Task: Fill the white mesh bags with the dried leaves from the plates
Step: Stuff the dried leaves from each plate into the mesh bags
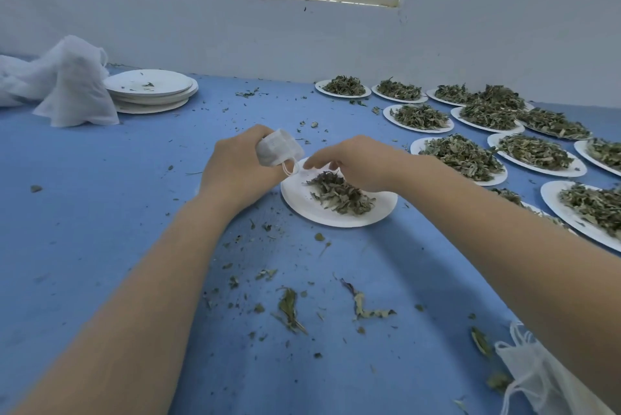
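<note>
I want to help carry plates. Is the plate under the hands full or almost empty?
Partly empty. The plate holds one small pile of dried leaves; much of its white surface is bare.

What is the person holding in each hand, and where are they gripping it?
The left hand grips a small white mesh bag around its body, drawstring dangling below. The right hand reaches over the dried leaves; whether it pinches any cannot be told.

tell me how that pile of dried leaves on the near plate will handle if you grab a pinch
The dried leaves look curled and loose, so a pinch probably weighs next to nothing. They likely crumble and shed: flakes already litter the blue table. The right hand over the plate may drop some on the way.
</note>
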Demonstrator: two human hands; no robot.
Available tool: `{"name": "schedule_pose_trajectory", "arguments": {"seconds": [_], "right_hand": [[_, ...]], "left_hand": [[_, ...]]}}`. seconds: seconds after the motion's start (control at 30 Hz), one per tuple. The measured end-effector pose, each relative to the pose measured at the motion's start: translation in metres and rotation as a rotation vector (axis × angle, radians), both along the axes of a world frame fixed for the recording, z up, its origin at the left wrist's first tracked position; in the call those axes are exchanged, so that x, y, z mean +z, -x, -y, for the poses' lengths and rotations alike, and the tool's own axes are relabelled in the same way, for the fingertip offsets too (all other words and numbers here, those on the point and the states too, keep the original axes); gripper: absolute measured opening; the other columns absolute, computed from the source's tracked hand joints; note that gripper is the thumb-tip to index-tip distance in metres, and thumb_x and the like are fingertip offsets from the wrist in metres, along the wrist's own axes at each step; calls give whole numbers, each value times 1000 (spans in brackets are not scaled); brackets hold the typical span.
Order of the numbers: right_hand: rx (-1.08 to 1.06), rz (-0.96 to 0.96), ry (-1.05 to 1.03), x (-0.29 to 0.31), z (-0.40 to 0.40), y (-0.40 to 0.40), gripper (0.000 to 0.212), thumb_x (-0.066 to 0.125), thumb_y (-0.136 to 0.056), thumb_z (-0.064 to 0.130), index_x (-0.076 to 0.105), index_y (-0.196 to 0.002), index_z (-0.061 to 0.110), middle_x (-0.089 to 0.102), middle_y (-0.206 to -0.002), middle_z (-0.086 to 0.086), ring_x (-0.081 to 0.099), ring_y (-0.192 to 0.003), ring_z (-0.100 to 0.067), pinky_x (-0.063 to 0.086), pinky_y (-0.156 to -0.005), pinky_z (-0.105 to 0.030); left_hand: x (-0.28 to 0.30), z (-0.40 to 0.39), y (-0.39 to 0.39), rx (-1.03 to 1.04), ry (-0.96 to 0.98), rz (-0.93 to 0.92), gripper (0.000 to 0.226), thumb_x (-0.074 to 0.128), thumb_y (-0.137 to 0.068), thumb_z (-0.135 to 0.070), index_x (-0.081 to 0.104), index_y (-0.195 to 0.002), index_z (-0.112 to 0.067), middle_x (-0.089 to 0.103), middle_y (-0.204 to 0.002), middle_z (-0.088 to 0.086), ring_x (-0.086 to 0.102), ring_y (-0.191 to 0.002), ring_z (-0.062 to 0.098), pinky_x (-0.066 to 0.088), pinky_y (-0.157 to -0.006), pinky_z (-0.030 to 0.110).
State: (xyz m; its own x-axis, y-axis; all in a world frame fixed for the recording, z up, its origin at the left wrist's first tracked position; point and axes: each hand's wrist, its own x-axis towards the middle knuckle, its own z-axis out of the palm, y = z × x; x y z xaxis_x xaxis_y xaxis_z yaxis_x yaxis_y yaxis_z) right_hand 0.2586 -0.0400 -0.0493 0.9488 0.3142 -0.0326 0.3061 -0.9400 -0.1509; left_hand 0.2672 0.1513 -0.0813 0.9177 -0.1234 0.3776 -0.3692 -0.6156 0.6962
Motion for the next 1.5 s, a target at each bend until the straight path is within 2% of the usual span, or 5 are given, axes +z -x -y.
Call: {"name": "schedule_pose_trajectory", "arguments": {"seconds": [0.4,0.7,1.03,1.27,1.5], "right_hand": [[-106,-146,56,4,7,14,55,50,-78,71,49,-127,45,48,-100,12,41,-96,-10,35,-80,-29],[-110,62,-277,9,-1,10,14,71,-81,28,74,-95,26,63,-77,12,56,-68,-6,39,-47,-7],[-56,270,-729,30,8,25,12,72,-82,19,72,-90,27,63,-56,26,57,-57,11,40,-56,-3],[-167,489,-1246,15,-25,20,21,72,-80,13,68,-84,33,69,-77,9,67,-75,-10,54,-84,-33],[-341,711,-1401,3,-53,10,14,70,-84,16,72,-97,19,63,-88,9,55,-70,12,41,-70,-5]], "left_hand": [[-1,7,5,26,-147,14,34,69,-72,-38,58,-101,-26,60,-88,-5,55,-90,20,47,-75,34],[4,8,8,15,-158,24,37,68,-69,-39,59,-103,-26,63,-96,-2,56,-93,21,49,-80,39],[7,15,7,-22,-156,39,36,70,-71,-39,57,-102,-28,60,-91,-4,54,-91,20,48,-75,35],[11,24,6,-63,20,-18,26,75,-63,-40,53,-70,-30,52,-65,-13,48,-59,-3,34,-49,14],[13,30,9,-106,161,-98,28,76,-58,-40,54,-69,-27,55,-64,-13,48,-54,-1,37,-53,18]]}}
